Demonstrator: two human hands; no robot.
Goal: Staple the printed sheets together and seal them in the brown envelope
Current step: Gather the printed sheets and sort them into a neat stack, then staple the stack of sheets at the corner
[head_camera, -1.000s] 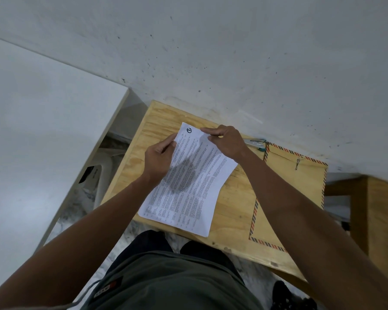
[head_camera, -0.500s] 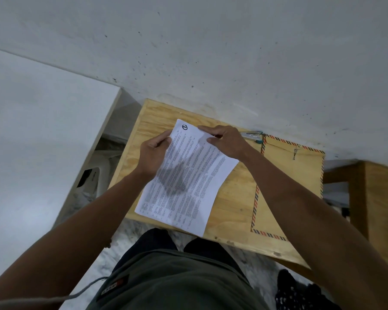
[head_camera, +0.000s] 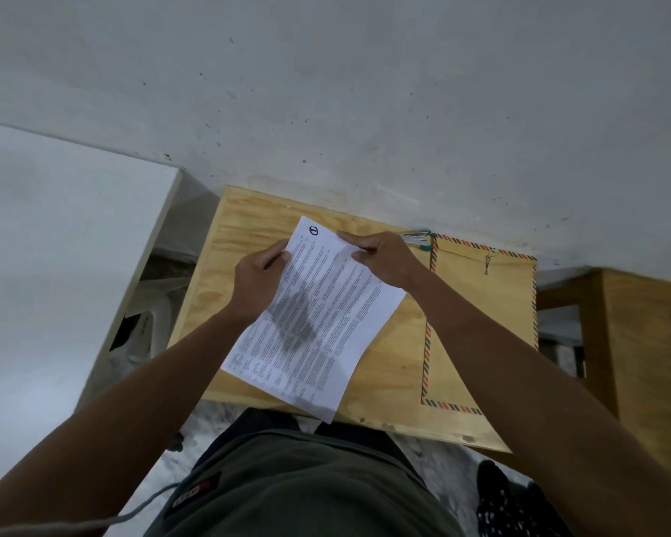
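Printed sheets [head_camera: 318, 323] pinched at far corners by both hands, long axis toward body; stapler [head_camera: 417, 239] just beyond right hand [head_camera: 384, 261], nearer than left hand [head_camera: 256, 282].

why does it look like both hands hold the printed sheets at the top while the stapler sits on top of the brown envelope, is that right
Not quite. In the head view the stapler lies on the wooden table, beside the brown envelope. Left hand and right hand hold the printed sheets.

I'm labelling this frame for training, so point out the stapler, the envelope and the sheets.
stapler [head_camera: 417, 238]: head view, on its metal top.
envelope [head_camera: 492, 300]: head view, on its bare brown face.
sheets [head_camera: 326, 315]: head view, on the printed middle of the top page.
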